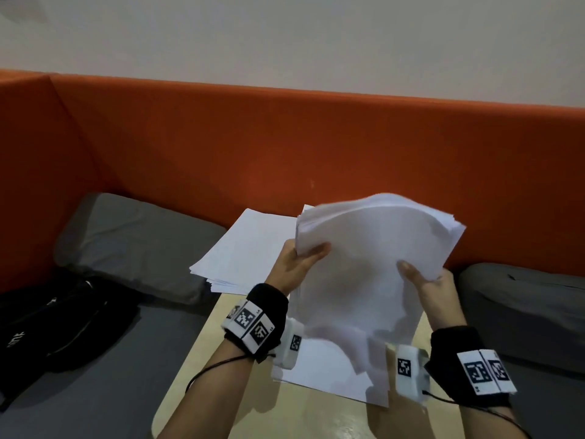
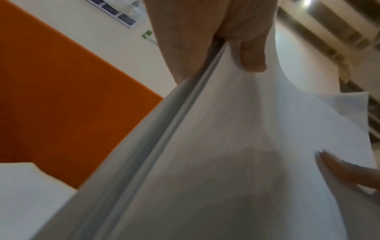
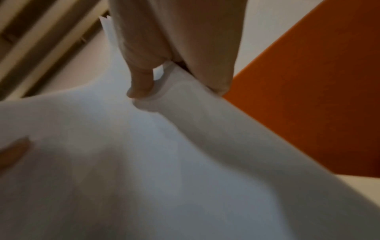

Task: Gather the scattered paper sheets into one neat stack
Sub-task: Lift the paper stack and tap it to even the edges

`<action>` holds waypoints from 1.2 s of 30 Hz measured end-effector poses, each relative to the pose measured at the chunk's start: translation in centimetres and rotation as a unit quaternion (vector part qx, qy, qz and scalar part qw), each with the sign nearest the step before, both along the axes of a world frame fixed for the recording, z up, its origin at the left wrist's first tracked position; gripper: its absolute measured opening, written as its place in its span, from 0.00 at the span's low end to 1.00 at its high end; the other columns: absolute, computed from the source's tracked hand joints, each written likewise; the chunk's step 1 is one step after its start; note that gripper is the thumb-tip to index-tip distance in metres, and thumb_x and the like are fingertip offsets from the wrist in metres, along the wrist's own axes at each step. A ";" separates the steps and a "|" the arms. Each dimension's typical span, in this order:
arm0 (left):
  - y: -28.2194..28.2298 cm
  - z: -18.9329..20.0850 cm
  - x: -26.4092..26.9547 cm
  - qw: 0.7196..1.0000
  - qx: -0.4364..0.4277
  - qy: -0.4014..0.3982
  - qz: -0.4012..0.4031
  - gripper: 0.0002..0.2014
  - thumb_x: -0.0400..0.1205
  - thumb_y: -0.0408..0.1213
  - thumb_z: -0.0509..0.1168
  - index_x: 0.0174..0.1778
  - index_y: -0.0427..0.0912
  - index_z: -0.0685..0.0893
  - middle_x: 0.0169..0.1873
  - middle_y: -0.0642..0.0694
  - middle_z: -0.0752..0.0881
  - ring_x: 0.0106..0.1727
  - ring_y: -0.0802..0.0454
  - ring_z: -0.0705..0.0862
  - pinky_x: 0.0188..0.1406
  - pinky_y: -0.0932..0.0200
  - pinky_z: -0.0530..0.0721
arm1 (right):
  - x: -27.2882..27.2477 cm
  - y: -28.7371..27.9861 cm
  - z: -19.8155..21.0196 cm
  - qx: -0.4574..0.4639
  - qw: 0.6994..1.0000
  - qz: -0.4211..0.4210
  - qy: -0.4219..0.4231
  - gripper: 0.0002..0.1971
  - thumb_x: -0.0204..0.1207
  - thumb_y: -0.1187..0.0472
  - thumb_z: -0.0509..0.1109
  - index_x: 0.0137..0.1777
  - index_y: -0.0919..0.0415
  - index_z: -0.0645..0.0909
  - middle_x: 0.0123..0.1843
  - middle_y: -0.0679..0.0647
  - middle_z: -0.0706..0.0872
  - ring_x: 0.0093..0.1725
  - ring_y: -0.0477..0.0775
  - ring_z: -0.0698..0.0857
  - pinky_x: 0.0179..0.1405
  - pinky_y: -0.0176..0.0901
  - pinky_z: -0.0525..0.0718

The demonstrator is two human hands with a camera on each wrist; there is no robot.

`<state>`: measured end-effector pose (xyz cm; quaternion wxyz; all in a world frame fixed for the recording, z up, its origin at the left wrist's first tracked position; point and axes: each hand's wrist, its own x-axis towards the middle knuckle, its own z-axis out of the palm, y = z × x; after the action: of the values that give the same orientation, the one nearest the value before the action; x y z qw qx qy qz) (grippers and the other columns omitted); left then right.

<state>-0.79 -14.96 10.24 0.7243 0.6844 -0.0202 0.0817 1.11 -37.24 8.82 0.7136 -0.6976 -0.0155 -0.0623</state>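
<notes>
the held bundle of sheets (image 1: 373, 264) stands lifted off the table (image 1: 240, 407), its long axis running from the near bottom edge up and away to a far top that flops over toward the orange partition (image 1: 285, 137). the left hand (image 1: 296, 267) clamps its left edge, thumb on the near face and fingers behind; the right hand (image 1: 433, 289) pinches the right edge the same way, a little lower. the bottom edge hangs just above a loose sheet (image 1: 329, 372) lying flat on the table, right under the grip. another pile of sheets (image 1: 243, 248) rests far and to the left, partly over a grey cushion (image 1: 133, 236), nearer the left hand. i'd guess the bundle gets tapped square downward next, and the floppy top may splay.
</notes>
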 end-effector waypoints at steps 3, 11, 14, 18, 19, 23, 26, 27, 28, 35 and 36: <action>0.5 1.7 0.3 0.998 -0.045 -0.052 0.006 0.07 0.79 0.26 0.66 0.44 0.42 0.85 0.32 0.57 0.90 0.36 0.63 0.87 0.38 0.67 0.85 | -0.2 -0.6 1.8 0.015 0.999 0.024 -0.043 0.10 0.75 0.65 0.70 0.55 0.63 0.80 0.45 0.49 0.86 0.39 0.42 0.87 0.34 0.28 0.83; -0.6 -3.8 -0.3 0.997 0.009 0.054 0.046 0.07 0.75 0.27 0.71 0.47 0.40 0.84 0.38 0.50 0.88 0.41 0.52 0.84 0.38 0.66 0.83 | -0.7 0.0 -3.7 -0.004 0.993 0.088 0.078 0.35 0.43 0.44 0.83 0.55 0.47 0.80 0.53 0.49 0.88 0.55 0.54 0.86 0.53 0.51 0.83; -1.1 -4.8 -0.2 0.996 0.026 0.072 0.050 0.03 0.77 0.32 0.71 0.39 0.43 0.86 0.36 0.48 0.87 0.39 0.56 0.83 0.38 0.67 0.80 | -0.6 -0.3 -4.7 0.001 0.996 0.054 0.073 0.21 0.64 0.57 0.81 0.56 0.54 0.80 0.52 0.50 0.86 0.56 0.58 0.84 0.52 0.47 0.82; -1.3 -5.2 -0.5 0.995 -0.020 0.089 0.033 0.06 0.78 0.34 0.70 0.36 0.47 0.87 0.29 0.57 0.88 0.33 0.63 0.86 0.34 0.69 0.82 | -0.2 -1.1 -5.6 -0.009 0.996 0.053 0.077 0.17 0.66 0.64 0.78 0.53 0.52 0.80 0.51 0.51 0.87 0.52 0.54 0.84 0.52 0.49 0.80; -1.5 -5.7 -0.6 0.994 -0.014 0.107 0.018 0.03 0.78 0.36 0.70 0.39 0.47 0.87 0.31 0.57 0.89 0.34 0.63 0.87 0.33 0.71 0.82 | -0.1 -1.0 -6.0 -0.027 0.994 0.054 0.089 0.16 0.69 0.66 0.77 0.54 0.54 0.80 0.53 0.52 0.87 0.53 0.56 0.84 0.54 0.50 0.79; -0.9 -9.6 -0.2 0.962 0.181 0.183 -0.090 0.25 0.69 0.42 0.74 0.62 0.38 0.82 0.55 0.48 0.85 0.56 0.52 0.83 0.58 0.62 0.82 | 1.2 -2.1 -7.3 -0.044 0.990 -0.062 0.121 0.17 0.76 0.67 0.69 0.64 0.71 0.78 0.60 0.67 0.83 0.57 0.62 0.81 0.57 0.49 0.76; 1.0 -13.1 0.2 0.938 0.262 0.226 -0.022 0.27 0.76 0.25 0.62 0.73 0.41 0.72 0.72 0.43 0.73 0.70 0.46 0.75 0.69 0.60 0.73 | 1.6 -3.4 -6.9 -0.032 0.983 -0.115 0.139 0.18 0.78 0.67 0.67 0.67 0.74 0.76 0.59 0.65 0.82 0.62 0.62 0.80 0.59 0.48 0.74; 1.5 -13.7 0.1 0.934 0.262 0.239 0.036 0.27 0.76 0.24 0.58 0.72 0.42 0.73 0.72 0.42 0.73 0.69 0.45 0.76 0.67 0.59 0.75 | 1.5 -3.8 -7.1 -0.026 0.981 -0.127 0.148 0.18 0.79 0.67 0.66 0.67 0.74 0.76 0.58 0.64 0.81 0.61 0.61 0.80 0.58 0.47 0.73; 2.2 -14.8 0.3 0.926 0.266 0.255 0.079 0.25 0.75 0.24 0.56 0.69 0.42 0.75 0.70 0.42 0.76 0.65 0.44 0.79 0.65 0.57 0.78 | 1.4 -4.1 -7.8 -0.025 0.979 -0.131 0.154 0.18 0.78 0.67 0.66 0.67 0.73 0.76 0.57 0.62 0.81 0.59 0.60 0.80 0.58 0.47 0.74; 2.0 -16.9 0.3 0.934 0.214 0.275 0.076 0.23 0.77 0.22 0.54 0.64 0.43 0.80 0.55 0.44 0.85 0.55 0.44 0.84 0.59 0.46 0.84 | 1.2 -2.1 -15.7 -0.157 0.938 -0.014 0.308 0.19 0.78 0.61 0.67 0.65 0.71 0.76 0.54 0.63 0.84 0.55 0.66 0.83 0.58 0.54 0.79; 1.8 -16.7 0.3 0.936 0.212 0.268 0.087 0.23 0.77 0.20 0.53 0.63 0.43 0.80 0.53 0.45 0.85 0.55 0.44 0.85 0.58 0.47 0.84 | 1.0 -1.9 -15.9 -0.219 0.924 0.001 0.312 0.18 0.79 0.60 0.66 0.66 0.70 0.77 0.55 0.65 0.84 0.54 0.65 0.81 0.55 0.50 0.77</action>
<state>-0.52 -13.15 -6.49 0.5306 0.8178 0.2175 -0.0483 2.14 -39.10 -7.09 0.5120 -0.8204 0.1945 0.1643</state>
